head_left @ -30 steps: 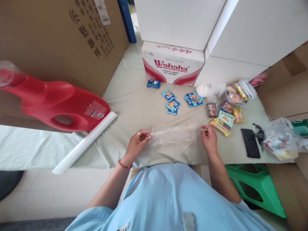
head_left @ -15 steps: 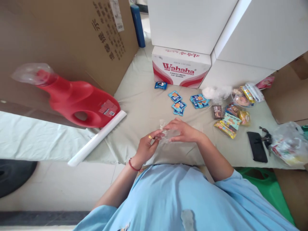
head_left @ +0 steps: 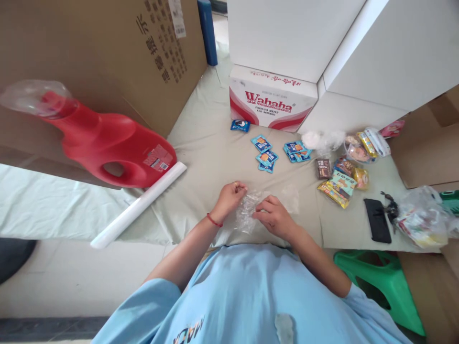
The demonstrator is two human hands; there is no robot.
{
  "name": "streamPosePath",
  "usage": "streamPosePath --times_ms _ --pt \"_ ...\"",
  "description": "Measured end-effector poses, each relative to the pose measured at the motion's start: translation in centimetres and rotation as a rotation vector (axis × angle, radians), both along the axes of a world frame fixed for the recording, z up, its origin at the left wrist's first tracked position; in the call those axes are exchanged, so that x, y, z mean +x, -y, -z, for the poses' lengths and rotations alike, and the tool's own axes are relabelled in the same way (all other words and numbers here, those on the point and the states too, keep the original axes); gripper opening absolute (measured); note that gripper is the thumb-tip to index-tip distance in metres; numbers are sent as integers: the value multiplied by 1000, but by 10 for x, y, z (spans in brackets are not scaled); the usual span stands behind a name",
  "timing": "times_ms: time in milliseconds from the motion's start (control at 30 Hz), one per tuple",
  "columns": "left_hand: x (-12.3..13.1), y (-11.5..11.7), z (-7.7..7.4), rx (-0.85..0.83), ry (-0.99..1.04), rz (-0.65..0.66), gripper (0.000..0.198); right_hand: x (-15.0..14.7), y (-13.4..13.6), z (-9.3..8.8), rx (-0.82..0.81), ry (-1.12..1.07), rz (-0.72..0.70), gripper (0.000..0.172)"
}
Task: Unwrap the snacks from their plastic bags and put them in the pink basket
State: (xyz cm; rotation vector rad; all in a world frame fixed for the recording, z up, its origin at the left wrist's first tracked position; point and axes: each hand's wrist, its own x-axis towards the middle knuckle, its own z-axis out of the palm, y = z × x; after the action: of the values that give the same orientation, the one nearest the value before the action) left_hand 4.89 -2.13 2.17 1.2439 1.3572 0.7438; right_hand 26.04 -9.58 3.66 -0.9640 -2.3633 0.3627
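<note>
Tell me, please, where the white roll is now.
In the head view, the white roll lies slanted at the left, its far end beside the base of the red bottle.

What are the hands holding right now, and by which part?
Crumpled clear plastic: the left hand appears to pinch it near its upper left edge. The right hand is at its right side; whether that one grips it cannot be told.
</note>
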Motion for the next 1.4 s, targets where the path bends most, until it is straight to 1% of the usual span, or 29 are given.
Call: streamPosePath --times_ms 100,167,267,333,367,400,467,500,567,633,700,767,800,833,867,900,933,1000,1067,1167,1267,1333,1400 --pt "-10 0 -1 90 16 -210 24 22 20 -5 23 -42 124 28" --pt "-18 5 0 156 21 -347 23 36 33 -2 24 -67 185 29" --pt "-30 18 6 191 -26 -458 24 52 49 8 -25 -91 256 28" --pt "-39 31 12 175 -87 -498 27 63 56 13 -107 -93 264 27" --pt "-45 37 15 152 -124 -476 28 69 58 13 -166 -88 244 28" --pt "-52 43 17 124 -162 -421 29 76 59 11 -233 -88 217 27" --pt "-67 52 15 101 -254 -252 30 91 56 3 -360 -130 194 25" --pt "-75 54 11 134 -312 -184 32 98 53 -2 -399 -173 228 23" --pt "-86 52 -2 294 -439 -133 37 106 41 -13 -422 -254 367 22" --pt "-86 43 -16 469 -519 -105 38 103 24 -17 -418 -250 451 25" --pt "-71 31 -26 547 -526 -15 38 84 6 -13 -412 -159 424 34" --pt "-46 19 -27 515 -506 95 41 55 -10 -2 -400 -55 369 48" --pt "-32 14 -25 472 -499 140 41 41 -16 6 -397 -16 362 49" --pt "-19 10 -20 407 -482 183 35 27 -22 13 -404 8 366 41" --pt "-9 8 -15 342 -463 210 27 17 -25 20 -413 9 381 29" --pt "-1 6 -9 308 -452 219 24 11 -28 25 -420 -22 407 21" --pt "4 6 -4 281 -445 217 25 9 -28 29 -426 -85 443 19" --pt "4 7 2 275 -424 144 31 16 -26 32 -445 -280 548 24" --pt "-2 9 6 278 -353 6 32 32 -20 31 -513 -487 677 29" --pt "-11 8 8 260 -229 -184 31 56 -14 26 -654 -658 841 34" --pt "-16 2 14 243 -254 -277 29 72 -15 27 -677 -674 926 35" --pt "-19 -2 17 243 -294 -316 25 79 -17 30 -648 -614 961 35" --pt "-22 -4 16 241 -316 -352 19 83 -18 33 -619 -533 983 37"
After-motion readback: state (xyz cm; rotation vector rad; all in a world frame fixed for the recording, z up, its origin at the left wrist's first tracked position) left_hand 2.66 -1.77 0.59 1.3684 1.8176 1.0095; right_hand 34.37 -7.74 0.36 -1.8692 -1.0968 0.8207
